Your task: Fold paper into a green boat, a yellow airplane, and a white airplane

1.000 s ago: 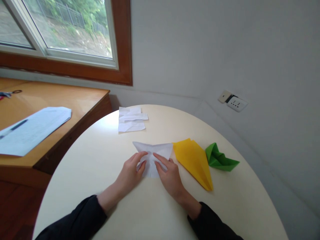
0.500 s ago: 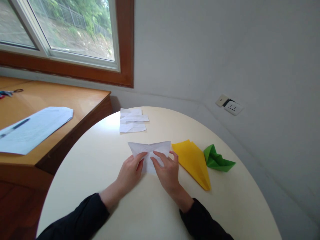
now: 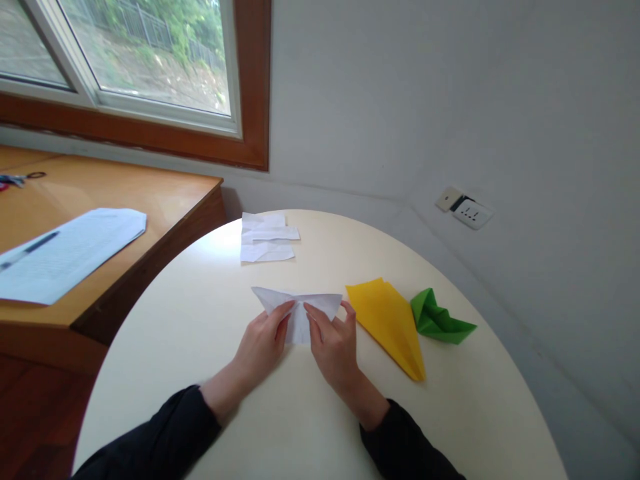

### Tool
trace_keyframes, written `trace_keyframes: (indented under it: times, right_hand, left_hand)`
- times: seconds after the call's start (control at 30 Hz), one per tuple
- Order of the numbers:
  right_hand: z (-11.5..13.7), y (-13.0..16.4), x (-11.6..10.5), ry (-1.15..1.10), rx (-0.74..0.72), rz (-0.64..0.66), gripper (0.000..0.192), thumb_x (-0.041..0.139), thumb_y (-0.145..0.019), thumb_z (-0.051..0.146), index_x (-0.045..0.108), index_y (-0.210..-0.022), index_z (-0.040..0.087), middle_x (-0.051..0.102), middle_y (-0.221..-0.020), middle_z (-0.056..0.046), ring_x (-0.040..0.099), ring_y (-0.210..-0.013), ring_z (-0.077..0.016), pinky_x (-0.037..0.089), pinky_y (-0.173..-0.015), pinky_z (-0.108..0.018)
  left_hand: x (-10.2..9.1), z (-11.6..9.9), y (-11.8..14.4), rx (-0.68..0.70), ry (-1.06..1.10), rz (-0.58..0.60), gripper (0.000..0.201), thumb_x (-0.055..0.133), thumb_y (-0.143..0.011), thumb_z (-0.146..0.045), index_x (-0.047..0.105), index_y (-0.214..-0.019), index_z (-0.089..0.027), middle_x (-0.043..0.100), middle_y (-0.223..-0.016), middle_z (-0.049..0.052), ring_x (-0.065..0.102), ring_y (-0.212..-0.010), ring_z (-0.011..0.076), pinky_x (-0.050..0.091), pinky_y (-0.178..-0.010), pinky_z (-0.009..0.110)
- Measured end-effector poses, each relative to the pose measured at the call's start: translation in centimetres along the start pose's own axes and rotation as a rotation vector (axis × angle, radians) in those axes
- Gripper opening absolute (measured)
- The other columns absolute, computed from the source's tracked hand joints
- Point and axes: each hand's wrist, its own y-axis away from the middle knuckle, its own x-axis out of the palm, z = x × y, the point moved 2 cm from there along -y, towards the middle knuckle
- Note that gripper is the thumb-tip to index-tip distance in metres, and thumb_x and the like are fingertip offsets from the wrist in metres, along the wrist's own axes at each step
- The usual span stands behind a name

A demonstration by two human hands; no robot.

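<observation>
Since the folded white paper sheet (image 3: pixel 298 329) looks light, crease-prone, hold it mid-fold, where left grip (image 3: pixel 263 339) and right grip (image 3: pixel 335 343) pinch it.

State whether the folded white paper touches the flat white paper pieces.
Apart: the head view shows cream tabletop between the folded white paper and the flat white paper pieces.

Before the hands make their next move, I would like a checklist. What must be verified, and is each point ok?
1. Left hand grip on the folded white paper: ok, fingers touch it.
2. Right hand grip on the same paper: ok, fingers touch it.
3. Right hand grip apart from the yellow paper: cannot tell, very close.
4. Yellow paper apart from the green folded paper: cannot tell, edges meet in view.
5. White paper pieces away from both hands: ok.
</observation>
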Motion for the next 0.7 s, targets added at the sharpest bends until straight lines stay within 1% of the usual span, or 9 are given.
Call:
trace_keyframes:
  times: [0.1, 0.23, 0.37, 0.43, 0.53, 0.6, 0.7]
  right_hand:
    - [0.3, 0.1, 0.0, 0.036, -0.005, 0.012, 0.027, 0.041, -0.088, 0.006, 0.063, -0.100, 0.015, 0.071, -0.066, 0.000, 0.057, -0.047, -0.0107, 0.033, -0.096, -0.039]
    - [0.8, 0.2, 0.3, 0.039, 0.003, 0.077, 0.030, 0.038, -0.087, 0.007, 0.060, -0.107, 0.011, 0.070, -0.064, -0.002, 0.062, -0.056, -0.0132, 0.028, -0.102, -0.042]
    - [1.2, 0.4, 0.8, 0.045, 0.056, 0.175, 0.032, 0.038, -0.088, 0.012, 0.054, -0.116, 0.009, 0.071, -0.073, -0.005, 0.065, -0.067, -0.0165, 0.018, -0.107, -0.047]
    - [1.2, 0.5, 1.0, 0.040, 0.087, 0.237, 0.034, 0.038, -0.088, 0.015, 0.050, -0.119, 0.009, 0.071, -0.078, -0.007, 0.065, -0.073, -0.0181, 0.014, -0.107, -0.049]
    - [1.1, 0.7, 1.3, 0.017, 0.136, 0.328, 0.037, 0.038, -0.087, 0.014, 0.046, -0.123, 0.009, 0.071, -0.087, -0.009, 0.065, -0.082, -0.0196, 0.008, -0.107, -0.050]
    - [0.9, 0.9, 1.5, -0.003, 0.163, 0.372, 0.039, 0.039, -0.086, 0.013, 0.044, -0.125, 0.009, 0.070, -0.093, -0.009, 0.064, -0.086, -0.0201, 0.005, -0.107, -0.051]
    - [0.8, 1.0, 1.6, -0.025, 0.191, 0.416, 0.041, 0.039, -0.085, 0.014, 0.042, -0.126, 0.010, 0.069, -0.100, -0.010, 0.063, -0.091, -0.0209, 0.004, -0.106, -0.051]
  left_hand:
    - [0.0, -0.2, 0.1, 0.006, -0.021, 0.016, 0.030, 0.038, -0.086, -0.012, 0.057, -0.109, -0.015, 0.071, -0.089, 0.010, 0.068, -0.073, 0.0183, 0.055, -0.066, 0.028]
    - [-0.1, -0.8, -0.1, 0.013, -0.034, 0.067, 0.032, 0.034, -0.084, -0.009, 0.053, -0.109, -0.015, 0.069, -0.085, 0.009, 0.066, -0.072, 0.0191, 0.054, -0.063, 0.029]
    - [-0.2, -1.5, -0.4, 0.043, -0.078, 0.122, 0.032, 0.037, -0.080, -0.010, 0.050, -0.109, -0.012, 0.067, -0.085, 0.013, 0.064, -0.076, 0.0240, 0.052, -0.065, 0.036]
    - [-0.1, -1.6, -0.5, 0.060, -0.103, 0.166, 0.035, 0.039, -0.079, -0.011, 0.047, -0.113, -0.010, 0.067, -0.086, 0.014, 0.063, -0.079, 0.0265, 0.051, -0.069, 0.040]
    - [0.1, -1.6, -0.5, 0.062, -0.125, 0.235, 0.039, 0.039, -0.080, -0.011, 0.042, -0.118, -0.009, 0.067, -0.087, 0.014, 0.063, -0.082, 0.0276, 0.048, -0.076, 0.044]
    - [0.2, -1.6, -0.4, 0.055, -0.132, 0.246, 0.038, 0.040, -0.081, -0.013, 0.042, -0.119, -0.010, 0.066, -0.090, 0.014, 0.062, -0.087, 0.0279, 0.046, -0.081, 0.046]
    - [0.2, -1.5, -0.4, 0.064, -0.130, 0.229, 0.038, 0.039, -0.082, -0.013, 0.042, -0.120, -0.010, 0.064, -0.099, 0.016, 0.060, -0.095, 0.0288, 0.045, -0.084, 0.047]
